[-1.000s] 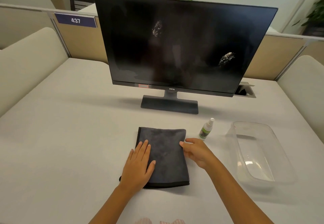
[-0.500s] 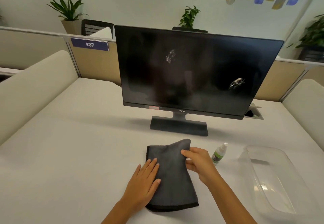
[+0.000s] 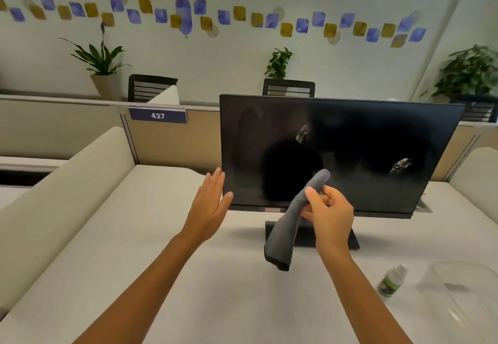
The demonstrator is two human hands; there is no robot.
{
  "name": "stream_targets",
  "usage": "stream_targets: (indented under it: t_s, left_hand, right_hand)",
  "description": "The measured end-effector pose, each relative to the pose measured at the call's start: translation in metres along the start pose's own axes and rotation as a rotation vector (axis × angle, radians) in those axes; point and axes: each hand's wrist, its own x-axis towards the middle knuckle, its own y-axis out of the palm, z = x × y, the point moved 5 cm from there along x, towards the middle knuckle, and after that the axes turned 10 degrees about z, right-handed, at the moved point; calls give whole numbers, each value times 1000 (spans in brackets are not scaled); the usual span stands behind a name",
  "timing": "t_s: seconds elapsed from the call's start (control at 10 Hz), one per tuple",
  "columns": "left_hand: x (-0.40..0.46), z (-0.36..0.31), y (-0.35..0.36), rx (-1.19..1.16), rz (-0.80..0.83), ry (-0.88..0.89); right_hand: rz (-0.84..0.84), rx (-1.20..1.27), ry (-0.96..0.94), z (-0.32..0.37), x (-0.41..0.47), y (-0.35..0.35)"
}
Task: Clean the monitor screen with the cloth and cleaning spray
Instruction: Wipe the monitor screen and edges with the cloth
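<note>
A black monitor (image 3: pixel 350 139) stands on the white desk (image 3: pixel 134 249), its dark screen marked by two whitish smudges, one near the middle top and one at the right. My right hand (image 3: pixel 327 215) grips a grey cloth (image 3: pixel 285 233), lifted off the desk in front of the screen's lower middle; the cloth hangs down from my fingers. My left hand (image 3: pixel 208 206) is raised with straight fingers beside the monitor's lower left edge, its fingertips at the bezel. A small spray bottle (image 3: pixel 390 281) with a green label stands on the desk at the right.
A clear plastic tub (image 3: pixel 466 298) sits at the far right next to the spray bottle. Cream padded partitions flank the desk on both sides. Behind the monitor runs a divider with a sign "437" (image 3: pixel 157 115), plus office chairs and potted plants.
My right hand has lifted the cloth off the desk up to the screen. My left hand left the cloth and rose to the monitor's left edge. The view has tilted upward.
</note>
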Motion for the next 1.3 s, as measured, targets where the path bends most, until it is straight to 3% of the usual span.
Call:
stream_targets:
  t_s: [0.2, 0.3, 0.4, 0.6, 0.8, 1.1, 1.3]
  left_hand:
    - [78, -28, -113, -6, -244, 283]
    - [100, -44, -142, -1, -254, 338]
    - [121, -55, -151, -51, -164, 381]
    - [130, -52, -150, -176, -67, 378]
    - [128, -49, -147, -249, -32, 397]
    - [128, -48, -130, -309, -56, 373]
    - [130, -46, -136, -435, -57, 405]
  right_hand:
    - [-144, -180, -261, 51, 35, 47]
    - [-197, -319, -419, 68, 47, 68]
    - [-273, -462, -594, 83, 61, 103]
    - [-260, -691, -800, 82, 77, 146]
    - [-401, -1057, -812, 60, 93, 161]
    - [-250, -1166, -767, 31, 111, 168]
    - [-176, -1239, -900, -12, 103, 160]
